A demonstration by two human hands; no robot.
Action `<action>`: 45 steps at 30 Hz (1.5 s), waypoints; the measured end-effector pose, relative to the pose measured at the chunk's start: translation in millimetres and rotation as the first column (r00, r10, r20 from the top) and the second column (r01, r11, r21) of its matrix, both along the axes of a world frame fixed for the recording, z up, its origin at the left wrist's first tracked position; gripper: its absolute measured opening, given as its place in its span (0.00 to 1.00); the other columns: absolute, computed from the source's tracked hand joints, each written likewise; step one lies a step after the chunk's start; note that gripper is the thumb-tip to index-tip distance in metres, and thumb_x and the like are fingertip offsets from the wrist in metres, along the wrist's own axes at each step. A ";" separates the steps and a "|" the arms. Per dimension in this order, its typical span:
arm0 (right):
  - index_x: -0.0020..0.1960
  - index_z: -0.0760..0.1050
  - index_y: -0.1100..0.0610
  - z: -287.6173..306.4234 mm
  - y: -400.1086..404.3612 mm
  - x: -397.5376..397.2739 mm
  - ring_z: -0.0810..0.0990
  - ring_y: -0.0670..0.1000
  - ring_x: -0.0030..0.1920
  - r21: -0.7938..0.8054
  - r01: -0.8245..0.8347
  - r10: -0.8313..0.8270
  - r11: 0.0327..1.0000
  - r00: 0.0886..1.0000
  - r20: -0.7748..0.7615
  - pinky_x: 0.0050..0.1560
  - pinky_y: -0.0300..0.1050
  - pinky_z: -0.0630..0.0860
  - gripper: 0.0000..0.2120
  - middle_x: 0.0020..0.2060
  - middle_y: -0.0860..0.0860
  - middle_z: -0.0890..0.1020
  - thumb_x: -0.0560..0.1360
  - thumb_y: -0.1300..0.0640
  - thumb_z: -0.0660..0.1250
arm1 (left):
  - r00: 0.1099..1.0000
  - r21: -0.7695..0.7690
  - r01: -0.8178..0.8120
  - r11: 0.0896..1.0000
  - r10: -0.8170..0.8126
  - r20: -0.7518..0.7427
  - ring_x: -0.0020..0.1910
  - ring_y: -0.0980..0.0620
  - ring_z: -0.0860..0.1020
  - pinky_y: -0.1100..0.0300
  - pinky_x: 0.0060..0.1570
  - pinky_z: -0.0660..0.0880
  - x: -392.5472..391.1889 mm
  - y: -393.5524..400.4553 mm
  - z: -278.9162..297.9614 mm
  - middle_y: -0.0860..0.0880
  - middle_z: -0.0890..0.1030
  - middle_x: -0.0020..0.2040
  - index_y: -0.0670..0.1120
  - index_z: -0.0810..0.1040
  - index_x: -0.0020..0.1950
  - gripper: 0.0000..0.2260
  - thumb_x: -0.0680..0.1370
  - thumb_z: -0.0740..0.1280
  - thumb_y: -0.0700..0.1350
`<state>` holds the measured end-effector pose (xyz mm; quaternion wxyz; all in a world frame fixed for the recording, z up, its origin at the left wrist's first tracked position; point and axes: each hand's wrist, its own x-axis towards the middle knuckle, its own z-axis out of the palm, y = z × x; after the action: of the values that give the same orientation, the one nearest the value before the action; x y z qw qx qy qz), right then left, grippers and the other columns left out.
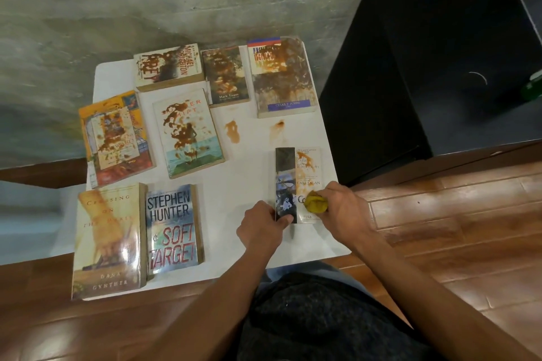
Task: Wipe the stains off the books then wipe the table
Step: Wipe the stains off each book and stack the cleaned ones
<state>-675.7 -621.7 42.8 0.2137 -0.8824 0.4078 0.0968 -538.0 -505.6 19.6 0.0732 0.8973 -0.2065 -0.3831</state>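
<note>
Books lie flat, covers up, across a white table, eight in all. The Carl Sagan book sits at the near right of the table, an orange-brown smear on the upper part of its pale cover. The left hand grips its near left corner, thumb lying across the dark strip of the cover and the other fingers curled round the book's edge. The right hand has its fingers curled round a bunched yellow cloth and presses it on the lower part of the same cover.

Far from the Sagan book, two brown spills mark the bare tabletop, one left of the other. Along the far edge lie three heavily stained books: the Michael Crichton book at the left, the Mark Twain book in the middle, and the large blue-banded book at the right. In the middle row, the pale seaside book and the orange book to its left are both blotched brown. At the near left, the Stephen Hunter book and the tan Dana Gynther book lie side by side, with no clear blotches. A black cabinet stands right of the table, on a wooden floor.
</note>
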 end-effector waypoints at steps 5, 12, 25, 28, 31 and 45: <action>0.59 0.79 0.48 2.9 -8.3 1.4 0.79 0.47 0.50 -0.003 -0.064 0.064 0.998 0.998 -0.024 0.43 0.40 0.77 0.15 0.53 0.45 0.79 0.74 0.47 0.72 | 0.999 0.032 0.034 0.999 -0.034 -0.004 0.41 0.51 0.77 0.58 0.38 0.67 2.3 -2.0 -1.7 0.53 0.80 0.46 0.51 0.76 0.55 0.21 0.74 0.70 0.66; 0.60 0.79 0.50 5.1 -3.8 4.1 0.79 0.49 0.52 -0.014 -0.099 0.099 0.995 0.994 -0.050 0.46 0.44 0.79 0.15 0.54 0.47 0.78 0.74 0.49 0.72 | 0.991 0.071 0.125 0.990 -0.128 0.039 0.40 0.52 0.77 0.58 0.36 0.64 4.4 -5.7 1.0 0.53 0.82 0.45 0.51 0.78 0.54 0.21 0.74 0.70 0.66; 0.53 0.78 0.50 9.6 -13.4 23.8 0.80 0.48 0.45 -0.041 -0.012 0.009 0.999 0.998 -0.062 0.41 0.45 0.79 0.12 0.50 0.47 0.78 0.74 0.45 0.72 | 0.990 0.082 0.139 0.987 -0.142 0.026 0.41 0.52 0.75 0.58 0.38 0.65 5.2 -7.3 6.1 0.52 0.81 0.48 0.51 0.76 0.57 0.22 0.74 0.69 0.66; 0.52 0.78 0.51 12.3 -21.0 33.9 0.79 0.48 0.41 -0.083 0.078 -0.083 0.994 0.995 -0.056 0.39 0.45 0.79 0.11 0.48 0.47 0.78 0.75 0.46 0.71 | 0.989 0.075 0.142 0.987 -0.143 0.020 0.41 0.52 0.75 0.58 0.37 0.65 6.1 -8.2 5.6 0.52 0.81 0.48 0.51 0.76 0.57 0.23 0.74 0.69 0.66; 0.53 0.78 0.52 9.1 -1.0 32.3 0.79 0.48 0.43 -0.058 0.039 -0.042 0.998 0.997 -0.057 0.40 0.45 0.79 0.10 0.49 0.48 0.78 0.74 0.49 0.72 | 0.990 0.069 0.137 0.988 -0.138 0.012 0.41 0.51 0.75 0.58 0.39 0.66 6.7 -8.3 7.0 0.53 0.79 0.46 0.50 0.76 0.57 0.22 0.74 0.70 0.66; 0.54 0.79 0.51 6.0 6.4 34.0 0.80 0.50 0.45 -0.027 0.050 -0.052 0.998 0.997 -0.057 0.41 0.47 0.80 0.11 0.50 0.47 0.79 0.75 0.47 0.70 | 0.996 0.000 0.088 0.996 -0.088 -0.033 0.42 0.52 0.75 0.58 0.41 0.66 6.8 -1.1 6.3 0.53 0.78 0.46 0.51 0.76 0.58 0.23 0.73 0.70 0.66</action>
<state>-641.8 -615.3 48.8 0.1931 -0.8712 0.4373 0.1117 -531.3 -506.6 25.9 0.0589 0.8810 -0.2442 -0.4008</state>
